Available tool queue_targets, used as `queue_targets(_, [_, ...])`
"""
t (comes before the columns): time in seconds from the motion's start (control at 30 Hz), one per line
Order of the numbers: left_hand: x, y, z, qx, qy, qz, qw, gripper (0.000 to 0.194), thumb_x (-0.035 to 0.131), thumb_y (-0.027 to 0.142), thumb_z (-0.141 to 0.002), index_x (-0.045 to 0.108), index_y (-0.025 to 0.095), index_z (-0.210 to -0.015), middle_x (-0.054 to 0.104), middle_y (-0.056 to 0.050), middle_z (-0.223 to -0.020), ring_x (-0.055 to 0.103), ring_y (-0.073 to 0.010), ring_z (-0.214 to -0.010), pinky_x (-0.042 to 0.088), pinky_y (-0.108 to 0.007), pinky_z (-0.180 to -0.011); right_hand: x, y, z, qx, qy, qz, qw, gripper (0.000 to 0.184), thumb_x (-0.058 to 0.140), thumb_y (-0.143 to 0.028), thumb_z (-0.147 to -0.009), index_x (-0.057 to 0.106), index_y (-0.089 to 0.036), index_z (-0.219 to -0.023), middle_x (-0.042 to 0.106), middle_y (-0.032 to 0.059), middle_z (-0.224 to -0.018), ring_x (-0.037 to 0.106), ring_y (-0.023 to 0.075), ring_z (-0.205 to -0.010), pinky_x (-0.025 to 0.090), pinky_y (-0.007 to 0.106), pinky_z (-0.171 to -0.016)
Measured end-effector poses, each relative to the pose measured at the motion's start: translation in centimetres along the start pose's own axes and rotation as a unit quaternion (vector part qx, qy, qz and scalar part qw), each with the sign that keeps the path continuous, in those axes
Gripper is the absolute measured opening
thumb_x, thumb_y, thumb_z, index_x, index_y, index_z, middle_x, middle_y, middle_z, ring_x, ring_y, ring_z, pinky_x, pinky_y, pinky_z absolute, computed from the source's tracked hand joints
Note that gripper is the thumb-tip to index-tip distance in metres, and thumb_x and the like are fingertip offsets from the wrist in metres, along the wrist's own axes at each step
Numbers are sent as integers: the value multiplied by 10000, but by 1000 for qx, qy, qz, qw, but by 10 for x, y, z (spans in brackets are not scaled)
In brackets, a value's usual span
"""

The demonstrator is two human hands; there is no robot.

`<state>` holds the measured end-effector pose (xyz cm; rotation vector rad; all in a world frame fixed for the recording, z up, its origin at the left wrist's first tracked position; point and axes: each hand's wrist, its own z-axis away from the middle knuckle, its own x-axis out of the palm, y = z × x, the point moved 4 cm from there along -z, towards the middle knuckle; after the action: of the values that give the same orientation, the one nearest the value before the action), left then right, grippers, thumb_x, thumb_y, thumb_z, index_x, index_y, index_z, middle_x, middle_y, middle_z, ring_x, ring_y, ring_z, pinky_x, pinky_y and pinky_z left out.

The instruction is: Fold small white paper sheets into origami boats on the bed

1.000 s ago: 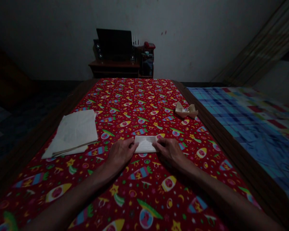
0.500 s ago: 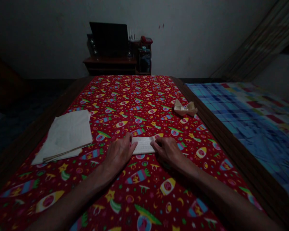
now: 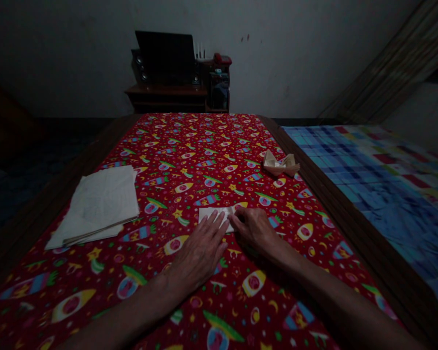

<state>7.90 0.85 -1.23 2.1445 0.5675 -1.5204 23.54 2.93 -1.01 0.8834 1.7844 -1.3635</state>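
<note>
A small folded sheet of white paper (image 3: pixel 205 213) lies flat on the red patterned cloth (image 3: pixel 190 167) in front of me. Over its lower middle, my left hand (image 3: pixel 204 245) rests with fingers stretched out flat. My right hand (image 3: pixel 254 227) pinches the paper's right end between thumb and fingers, covering that end. To the left lies a stack of pale paper sheets (image 3: pixel 102 201), slightly fanned, apart from both hands. A folded tan paper boat shape (image 3: pixel 280 164) stands at the right, farther away.
A dark monitor (image 3: pixel 165 57) with speakers stands on a wooden desk (image 3: pixel 166 92) beyond the cloth's far end. Beside it is a red telephone (image 3: pixel 222 59). Brown edging (image 3: pixel 335 209) runs along the right side, next to a blue checked cover (image 3: pixel 350 165).
My left hand has let go of the paper's left end and now lies flat across its middle. My right hand keeps its pinch. The view has shifted slightly.
</note>
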Motion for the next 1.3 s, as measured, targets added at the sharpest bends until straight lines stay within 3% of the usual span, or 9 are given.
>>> queue_targets(0.4, [-2,-1,-1,-23,-8,-15,1000,464,434,251,-915,380,181,-1371,340,-122,-1462,161,-326,-1392,295,-534,-1080,-1,1,0,-4,7,44,999,298,424,-326,-910,573,-155,-715,539,-3,-550,436,89,-466,267,216,-472])
queue_targets(0.5, [-3,-1,-2,-32,-6,-16,999,432,426,262,-919,423,171,-1341,355,-128,-1451,166,-338,-1388,292,-538,-1081,-10,-14,9,-25,61,114,991,297,385,-294,-931,622,-131,-857,644,71,-699,568,144,-597,384,237,-540])
queue_targets(0.57, [-4,0,-2,-30,-8,-16,999,395,431,252,-910,483,146,-1288,353,-133,-1451,158,-343,-1389,276,-535,-1093,-11,-30,21,-87,87,152,981,309,354,-239,-941,631,-120,-1008,680,136,-938,626,195,-826,471,281,-684])
queue_targets(0.63, [-5,1,-2,-22,-16,-16,999,361,438,229,-899,533,117,-1228,335,-145,-1460,144,-338,-1393,253,-524,-1110,-5,-46,36,-187,65,137,971,358,351,-224,-946,541,-109,-1228,603,155,-1204,545,226,-1126,462,352,-915])
queue_targets(0.73, [-8,-3,2,-10,-24,-19,999,402,428,250,-906,488,102,-1275,311,-153,-1472,166,-303,-1395,254,-492,-1117,3,-47,54,-219,-12,137,966,588,425,-371,-929,306,-58,-1412,354,168,-1443,290,263,-1352,356,435,-1071])
queue_targets(0.83, [-14,-12,16,-5,-21,-31,999,484,391,326,-934,368,124,-1372,337,-130,-1465,250,-248,-1377,285,-446,-1108,-1,-31,64,-218,-38,141,965,646,450,-405,-917,250,-83,-1440,304,160,-1467,211,257,-1382,318,449,-1099])
queue_targets(0.97, [-18,-22,33,-10,-23,-50,998,468,347,332,-950,366,150,-1381,365,-99,-1454,297,-221,-1360,285,-426,-1103,-9,-19,65,-206,-41,150,966,616,444,-382,-924,244,-123,-1446,305,135,-1470,210,239,-1383,314,450,-1102])
queue_targets(1.17, [-14,-13,16,-7,-22,-39,999,505,358,368,-945,366,109,-1379,363,-127,-1450,275,-235,-1369,238,-438,-1127,1,-40,52,-225,-40,161,960,640,447,-454,-909,350,-43,-1390,339,176,-1445,247,272,-1368,300,451,-1110])
queue_targets(1.3, [-15,-17,16,-6,-15,-38,999,483,376,353,-941,391,115,-1361,376,-120,-1445,290,-227,-1363,241,-430,-1130,0,-36,55,-232,-27,146,961,594,468,-400,-912,350,-76,-1395,379,165,-1426,271,254,-1360,308,449,-1107])
